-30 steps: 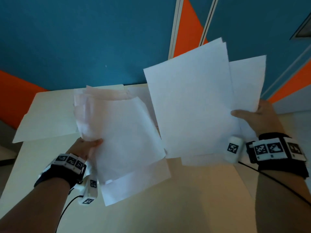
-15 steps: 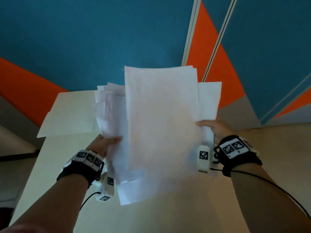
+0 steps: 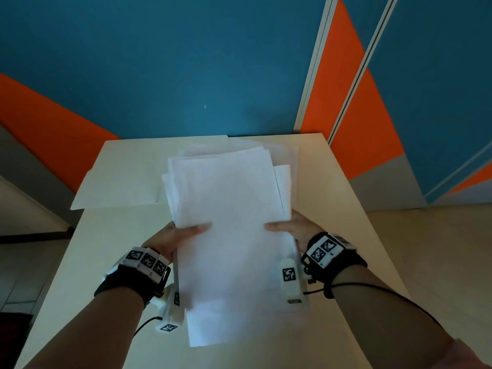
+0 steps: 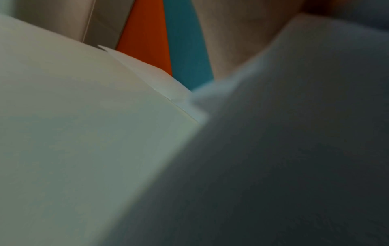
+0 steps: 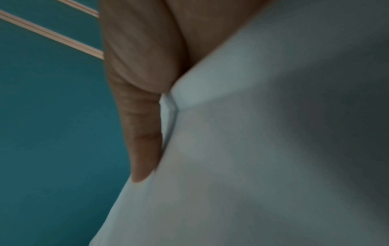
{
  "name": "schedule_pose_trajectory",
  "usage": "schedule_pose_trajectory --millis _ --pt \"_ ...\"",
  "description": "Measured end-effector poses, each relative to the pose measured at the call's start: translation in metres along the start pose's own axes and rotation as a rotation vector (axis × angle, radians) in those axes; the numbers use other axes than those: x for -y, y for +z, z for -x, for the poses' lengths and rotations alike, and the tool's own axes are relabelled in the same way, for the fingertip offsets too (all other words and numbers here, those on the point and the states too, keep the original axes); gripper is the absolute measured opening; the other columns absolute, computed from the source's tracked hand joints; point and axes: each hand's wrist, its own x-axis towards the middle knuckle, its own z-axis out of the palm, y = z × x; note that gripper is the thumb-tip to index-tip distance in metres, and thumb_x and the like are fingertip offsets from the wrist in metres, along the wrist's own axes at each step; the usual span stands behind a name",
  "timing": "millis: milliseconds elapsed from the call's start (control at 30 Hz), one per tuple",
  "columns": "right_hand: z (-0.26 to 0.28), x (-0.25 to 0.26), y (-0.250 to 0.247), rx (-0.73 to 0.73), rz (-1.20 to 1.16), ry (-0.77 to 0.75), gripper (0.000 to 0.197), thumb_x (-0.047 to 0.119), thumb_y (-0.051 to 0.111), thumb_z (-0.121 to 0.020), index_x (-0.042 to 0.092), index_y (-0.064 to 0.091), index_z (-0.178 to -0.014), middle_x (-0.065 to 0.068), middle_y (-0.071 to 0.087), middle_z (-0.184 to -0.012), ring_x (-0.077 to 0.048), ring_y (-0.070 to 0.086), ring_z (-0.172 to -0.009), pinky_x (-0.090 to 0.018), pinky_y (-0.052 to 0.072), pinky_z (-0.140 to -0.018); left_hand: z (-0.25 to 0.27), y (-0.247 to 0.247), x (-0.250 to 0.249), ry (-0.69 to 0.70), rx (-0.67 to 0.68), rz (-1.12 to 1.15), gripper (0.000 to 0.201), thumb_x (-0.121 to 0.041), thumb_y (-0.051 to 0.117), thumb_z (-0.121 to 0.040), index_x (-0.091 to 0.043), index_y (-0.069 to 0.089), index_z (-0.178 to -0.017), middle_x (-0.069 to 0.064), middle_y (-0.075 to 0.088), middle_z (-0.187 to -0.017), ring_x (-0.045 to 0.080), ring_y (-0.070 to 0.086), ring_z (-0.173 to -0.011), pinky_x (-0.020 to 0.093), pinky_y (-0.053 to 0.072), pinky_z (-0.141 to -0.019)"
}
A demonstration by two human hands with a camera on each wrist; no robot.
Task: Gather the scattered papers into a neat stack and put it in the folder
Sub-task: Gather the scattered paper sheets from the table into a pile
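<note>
Two-toned wall panels (image 3: 186, 62), teal with orange wedges, fill the background behind a pale table (image 3: 111, 262) that runs away from the viewer. On the table's far left part lies a cream folder (image 3: 119, 179), flat and closed as far as the head view shows, its left corner hanging past the table edge. Held above the table, in front of the folder and partly covering its right side, is the bundle of white papers (image 3: 231, 235). The sheets are gathered into one loose stack but are not squared: corners and edges fan out at the far end and along the right side, and a lower sheet juts out at the near end. The left hand (image 3: 173, 239) grips the stack's left edge, thumb lying across the top sheet and the other fingers hidden beneath. The right hand (image 3: 291, 230) grips the right edge likewise, thumb on top; in the right wrist view its fingers (image 5: 139, 116) press up against the underside of the sheets. Both wrists wear black bands with white marker tags.
</note>
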Motion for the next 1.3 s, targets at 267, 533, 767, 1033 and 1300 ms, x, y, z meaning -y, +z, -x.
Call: schedule_pose_trajectory --millis 267,533,767,1033,1300 --pt "-0.025 0.013 0.039 -0.042 0.173 0.032 0.039 0.036 0.06 -0.086 0.013 0.058 -0.116 -0.008 0.064 -0.117 -0.025 0.061 -0.107 -0.038 0.046 -0.098 -0.001 -0.036 0.008 0.036 -0.184 -0.046 0.027 -0.011 0.076 -0.062 -0.002 0.066 -0.085 0.003 0.072 -0.059 0.019 0.069 -0.056 0.026 0.054 -0.051" --pt "-0.069 0.019 -0.024 -0.482 0.52 0.153 0.034 0.033 0.061 -0.086 0.004 0.059 -0.103 -0.009 0.06 -0.083 -0.025 0.057 -0.075 -0.036 0.05 -0.072 -0.001 -0.084 0.005 -0.01 -0.345 0.022 0.009 -0.001 0.059 -0.084 0.002 0.062 -0.092 0.01 0.073 -0.075 0.028 0.068 -0.07 0.038 0.052 -0.07" --pt "-0.105 0.015 -0.059 -0.793 0.755 0.407 0.084 0.052 0.063 -0.078 0.006 0.03 -0.139 -0.018 0.029 -0.145 -0.037 0.032 -0.133 -0.05 0.031 -0.106 -0.016 -0.1 -0.005 -0.043 -0.365 0.057 0.009 0.0 0.058 -0.083 0.0 0.062 -0.091 0.017 0.065 -0.097 0.029 0.062 -0.087 0.039 0.05 -0.079" --pt "-0.154 0.028 -0.044 -0.837 0.893 0.483 0.108 0.059 0.07 -0.068 0.003 0.018 -0.144 -0.019 0.021 -0.149 -0.035 0.021 -0.139 -0.05 0.027 -0.108 -0.036 -0.123 -0.005 -0.062 -0.415 0.07 0.007 0.0 0.06 -0.083 -0.002 0.064 -0.088 0.008 0.074 -0.075 0.027 0.067 -0.076 0.039 0.05 -0.079" --pt "-0.168 0.031 -0.048 -0.637 0.59 0.359 0.054 0.011 0.067 -0.081 0.002 0.046 -0.131 -0.014 0.047 -0.139 -0.03 0.049 -0.125 -0.025 0.041 -0.063 -0.044 -0.126 -0.008 -0.037 -0.401 0.1 0.01 0.003 0.056 -0.084 -0.003 0.062 -0.089 0.013 0.064 -0.094 0.026 0.064 -0.08 0.041 0.046 -0.088"
